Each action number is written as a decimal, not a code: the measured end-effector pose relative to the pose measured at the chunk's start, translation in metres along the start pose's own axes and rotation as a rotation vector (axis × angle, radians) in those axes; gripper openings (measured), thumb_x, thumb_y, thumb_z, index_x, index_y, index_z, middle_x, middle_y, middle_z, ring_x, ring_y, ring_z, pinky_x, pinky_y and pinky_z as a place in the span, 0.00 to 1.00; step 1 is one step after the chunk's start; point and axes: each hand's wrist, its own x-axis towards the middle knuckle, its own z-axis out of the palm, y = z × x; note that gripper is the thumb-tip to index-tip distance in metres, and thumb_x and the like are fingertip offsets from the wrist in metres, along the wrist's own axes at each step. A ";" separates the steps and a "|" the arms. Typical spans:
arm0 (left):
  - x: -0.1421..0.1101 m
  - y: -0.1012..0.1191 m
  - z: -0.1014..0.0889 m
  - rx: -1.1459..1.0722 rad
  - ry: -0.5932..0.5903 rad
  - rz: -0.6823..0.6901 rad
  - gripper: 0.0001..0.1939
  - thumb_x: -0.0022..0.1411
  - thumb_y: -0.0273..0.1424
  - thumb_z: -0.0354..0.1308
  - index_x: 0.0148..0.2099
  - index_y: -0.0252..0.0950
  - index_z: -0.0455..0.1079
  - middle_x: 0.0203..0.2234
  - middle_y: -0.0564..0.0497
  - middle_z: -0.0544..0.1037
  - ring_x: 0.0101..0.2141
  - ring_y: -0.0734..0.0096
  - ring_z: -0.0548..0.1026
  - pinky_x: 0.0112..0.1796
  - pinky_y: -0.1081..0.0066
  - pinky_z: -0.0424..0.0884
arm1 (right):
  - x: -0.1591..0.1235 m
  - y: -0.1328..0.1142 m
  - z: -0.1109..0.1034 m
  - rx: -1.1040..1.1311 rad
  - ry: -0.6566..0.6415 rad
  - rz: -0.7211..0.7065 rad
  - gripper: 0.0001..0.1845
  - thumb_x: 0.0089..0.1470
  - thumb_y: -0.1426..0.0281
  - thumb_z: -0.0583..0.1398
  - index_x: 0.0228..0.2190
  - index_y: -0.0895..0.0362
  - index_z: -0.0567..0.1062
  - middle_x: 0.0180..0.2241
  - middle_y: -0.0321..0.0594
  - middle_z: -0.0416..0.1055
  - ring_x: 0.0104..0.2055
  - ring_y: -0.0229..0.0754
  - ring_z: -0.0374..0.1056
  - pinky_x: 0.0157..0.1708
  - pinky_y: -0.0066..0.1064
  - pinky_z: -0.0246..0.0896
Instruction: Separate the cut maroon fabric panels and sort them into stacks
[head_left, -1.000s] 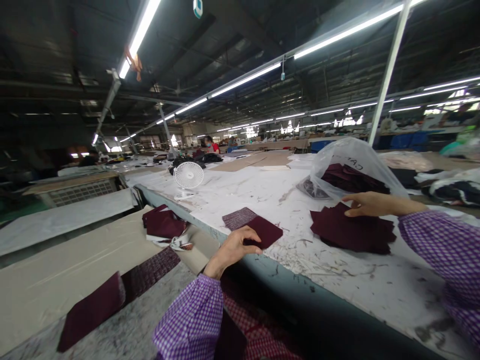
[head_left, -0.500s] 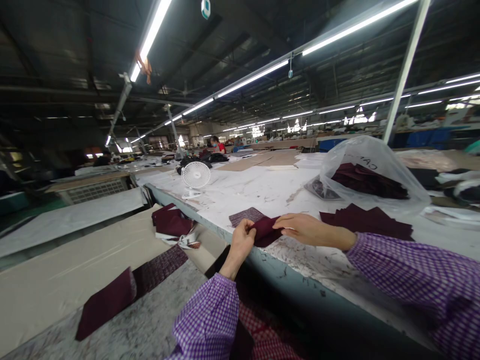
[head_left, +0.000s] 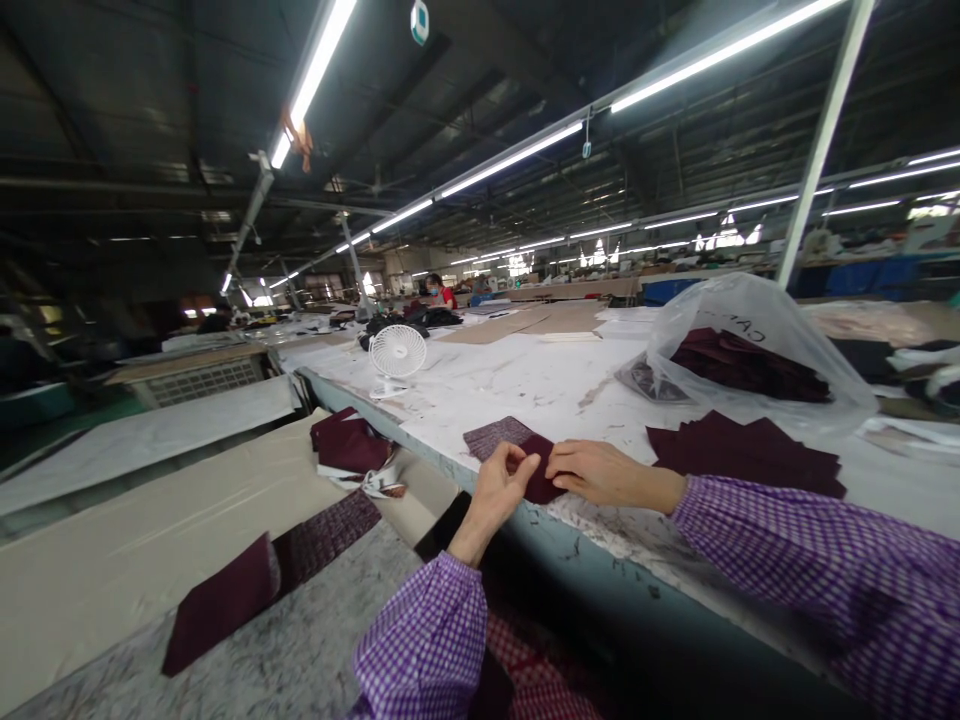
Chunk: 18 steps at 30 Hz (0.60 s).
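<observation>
A small maroon fabric piece (head_left: 541, 484) lies at the near edge of the white-topped table, between my two hands. My left hand (head_left: 496, 492) pinches its upper left part with thumb and forefinger together. From the other side, my right hand (head_left: 600, 472) has its bent fingers closed on the right edge of the same piece; the thumb is hidden. A speckled purple-grey fabric piece (head_left: 496, 433) lies just beyond my left fingers, partly overlapped by the maroon one. To the right of my right hand, a fanned stack of maroon fabric pieces (head_left: 750, 455) rests on the table.
A clear plastic bag (head_left: 817, 350) with dark maroon fabric stands at the right. A small white fan (head_left: 397, 352) is farther back. On the lower surface at left lie a maroon and speckled strip (head_left: 225, 605) and a maroon bundle (head_left: 349, 443) with white ties.
My right hand has moved slightly left and its outstretched fingers have bent onto the fabric's edge. The maroon piece lies flatter. My left hand has shifted a little right over it.
</observation>
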 end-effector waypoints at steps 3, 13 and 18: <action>-0.008 0.009 -0.004 0.212 -0.151 0.135 0.22 0.46 0.45 0.65 0.38 0.36 0.67 0.33 0.51 0.73 0.35 0.67 0.69 0.36 0.69 0.64 | 0.001 0.002 -0.001 0.016 -0.005 -0.006 0.14 0.59 0.72 0.51 0.33 0.58 0.76 0.35 0.43 0.72 0.37 0.41 0.67 0.39 0.32 0.60; -0.007 0.003 -0.010 0.247 -0.240 0.246 0.03 0.57 0.30 0.58 0.32 0.36 0.69 0.33 0.51 0.74 0.36 0.68 0.70 0.41 0.69 0.64 | 0.003 0.019 0.002 0.166 0.038 0.012 0.15 0.59 0.70 0.51 0.31 0.58 0.76 0.33 0.42 0.73 0.34 0.40 0.67 0.38 0.31 0.59; -0.006 0.000 -0.009 0.198 -0.169 0.166 0.05 0.59 0.30 0.52 0.32 0.36 0.67 0.30 0.53 0.74 0.33 0.71 0.70 0.38 0.70 0.64 | 0.004 0.017 0.000 0.103 0.145 0.004 0.15 0.60 0.67 0.51 0.39 0.57 0.75 0.39 0.44 0.73 0.40 0.44 0.67 0.43 0.35 0.58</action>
